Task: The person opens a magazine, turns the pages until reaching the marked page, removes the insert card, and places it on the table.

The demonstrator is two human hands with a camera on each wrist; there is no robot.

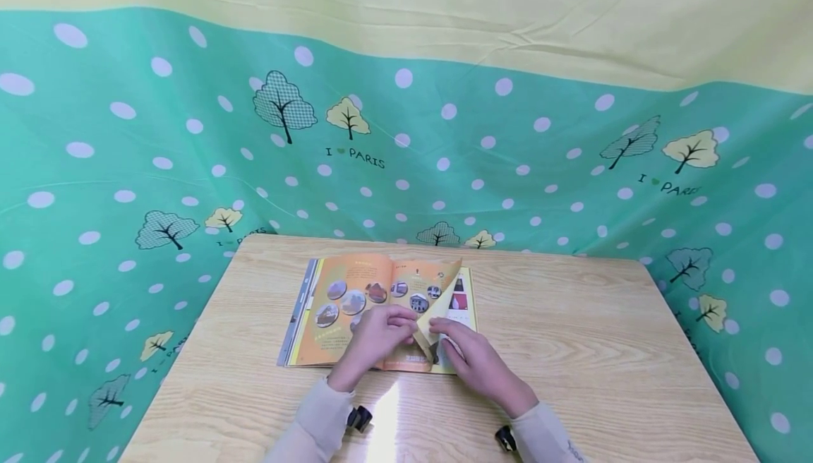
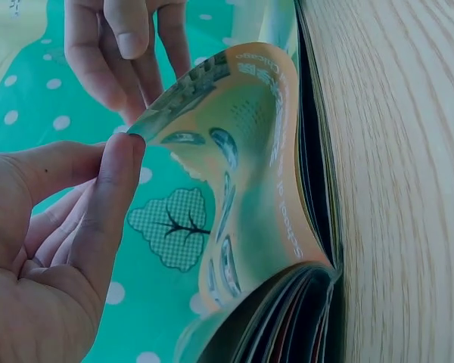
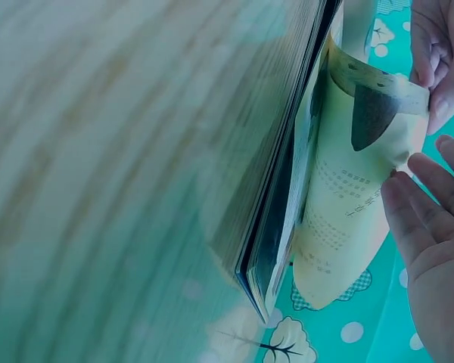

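An open picture book point(image 1: 346, 276) with orange pages and round photos lies on the table. Its right-hand page point(image 1: 444, 301) is lifted and curls over toward the left. In the left wrist view my left hand point(image 2: 57, 219) pinches the corner of this page point(image 2: 250, 151) between thumb and forefinger. My right hand point(image 1: 479, 363) is at the page's right side. As the right wrist view shows, the right hand point(image 3: 439, 242) has its fingers extended, with the fingertips point(image 3: 397, 193) right at the pale back of the curled page point(image 3: 337, 178).
The book lies on a light wood-grain table point(image 1: 571, 336), with table surface on both sides. Behind and beside it hangs a green dotted cloth point(image 1: 444, 152) printed with trees. A dark strap piece point(image 1: 360, 418) shows at the left sleeve, another point(image 1: 505, 439) at the right.
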